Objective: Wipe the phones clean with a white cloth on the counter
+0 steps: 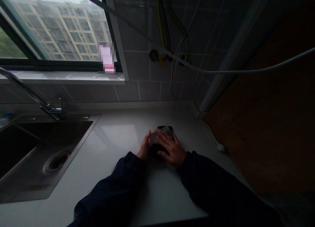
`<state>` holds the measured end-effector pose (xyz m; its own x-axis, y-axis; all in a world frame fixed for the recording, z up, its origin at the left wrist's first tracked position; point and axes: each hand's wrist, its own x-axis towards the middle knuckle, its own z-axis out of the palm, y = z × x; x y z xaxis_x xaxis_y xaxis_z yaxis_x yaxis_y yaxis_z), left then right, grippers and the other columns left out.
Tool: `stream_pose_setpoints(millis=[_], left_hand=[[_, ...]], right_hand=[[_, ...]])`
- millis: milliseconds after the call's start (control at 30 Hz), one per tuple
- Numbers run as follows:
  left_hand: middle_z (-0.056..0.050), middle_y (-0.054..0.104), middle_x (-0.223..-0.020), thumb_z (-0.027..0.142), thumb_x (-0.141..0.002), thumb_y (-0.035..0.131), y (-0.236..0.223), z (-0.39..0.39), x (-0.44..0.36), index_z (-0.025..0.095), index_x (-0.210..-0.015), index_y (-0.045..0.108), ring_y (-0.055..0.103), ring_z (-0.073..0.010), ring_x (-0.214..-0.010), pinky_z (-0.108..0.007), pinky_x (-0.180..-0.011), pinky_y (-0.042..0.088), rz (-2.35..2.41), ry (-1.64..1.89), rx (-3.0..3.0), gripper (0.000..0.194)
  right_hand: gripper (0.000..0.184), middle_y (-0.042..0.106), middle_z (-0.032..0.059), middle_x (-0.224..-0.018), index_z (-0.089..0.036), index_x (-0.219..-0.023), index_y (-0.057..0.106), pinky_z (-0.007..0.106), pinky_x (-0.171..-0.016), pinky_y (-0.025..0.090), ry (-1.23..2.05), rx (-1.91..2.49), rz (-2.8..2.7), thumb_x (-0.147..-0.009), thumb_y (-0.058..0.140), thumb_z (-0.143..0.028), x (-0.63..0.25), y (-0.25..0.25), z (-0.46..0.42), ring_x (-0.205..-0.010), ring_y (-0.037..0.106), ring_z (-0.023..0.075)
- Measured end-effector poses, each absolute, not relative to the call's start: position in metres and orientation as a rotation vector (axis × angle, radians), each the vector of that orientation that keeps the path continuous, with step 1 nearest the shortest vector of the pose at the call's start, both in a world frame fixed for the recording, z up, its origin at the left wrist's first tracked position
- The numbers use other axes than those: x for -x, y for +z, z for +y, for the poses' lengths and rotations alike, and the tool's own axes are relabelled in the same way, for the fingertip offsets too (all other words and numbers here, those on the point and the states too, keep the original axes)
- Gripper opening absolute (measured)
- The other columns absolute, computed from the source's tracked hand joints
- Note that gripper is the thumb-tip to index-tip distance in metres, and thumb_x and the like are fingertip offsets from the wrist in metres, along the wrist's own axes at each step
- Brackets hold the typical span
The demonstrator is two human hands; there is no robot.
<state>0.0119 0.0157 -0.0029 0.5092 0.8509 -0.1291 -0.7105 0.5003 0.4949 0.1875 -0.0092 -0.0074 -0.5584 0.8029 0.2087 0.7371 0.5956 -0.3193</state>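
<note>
A black, flat, rectangular object [157,151] lies on or just above the pale countertop [120,148]; its exact kind is too dark to make out. My left hand [145,146] grips it along the left side, thumb up and fingers partly hidden behind it. Across its upper part rests a thin greyish cloth or tissue [154,138]. My right hand [172,149] presses this cloth down on the black surface, with fingers stretched over it and covering much of both.
To the left is a steel sink [71,169] with a chrome faucet [52,110]. A pink-and-white item [107,57], blurred, stands on the windowsill [73,76]. A white cable [233,71] spans the view, and a white plug [220,147] lies by the brown panel [265,128] at right.
</note>
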Motion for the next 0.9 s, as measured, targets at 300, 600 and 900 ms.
stream_pose_setpoints(millis=[300, 600, 900], left_hand=[[-0.014, 0.067, -0.134, 0.056, -0.098, 0.047, 0.000, 0.015, -0.008, 0.022, -0.159, 0.034, 0.068, -0.0312, -0.116, -0.044, -0.105, 0.047, 0.449, 0.969, -0.402, 0.071], [-0.014, 0.069, -0.131, 0.058, -0.098, 0.046, -0.007, 0.018, -0.011, 0.019, -0.158, 0.037, 0.066, -0.0277, -0.119, -0.038, -0.109, 0.042, 0.423, 0.953, -0.431, 0.072], [-0.014, 0.065, -0.137, 0.051, -0.100, 0.042, 0.004, 0.014, -0.013, 0.018, -0.159, 0.034, 0.063, -0.0299, -0.124, -0.044, -0.112, 0.040, 0.430, 0.961, -0.415, 0.068]], right_hand=[[0.077, 0.032, 0.0143, -0.164, -0.019, -0.158, 0.034, 0.070, -0.120, 0.016, 0.276, 1.104, -2.481, -0.095, 0.056, -0.057, -0.190, -0.007, -0.012, -0.155, 0.022, 0.0350], [0.063, 0.036, 0.0122, -0.162, -0.021, -0.157, 0.038, 0.069, -0.121, 0.019, 0.188, 1.013, -2.524, -0.100, 0.049, -0.048, -0.184, -0.006, -0.018, -0.153, 0.030, 0.0323], [0.068, 0.031, 0.0195, -0.162, -0.008, -0.154, 0.042, 0.066, -0.117, 0.033, 0.145, 1.334, -2.314, -0.098, 0.052, -0.045, -0.189, -0.013, -0.010, -0.152, 0.030, 0.0378]])
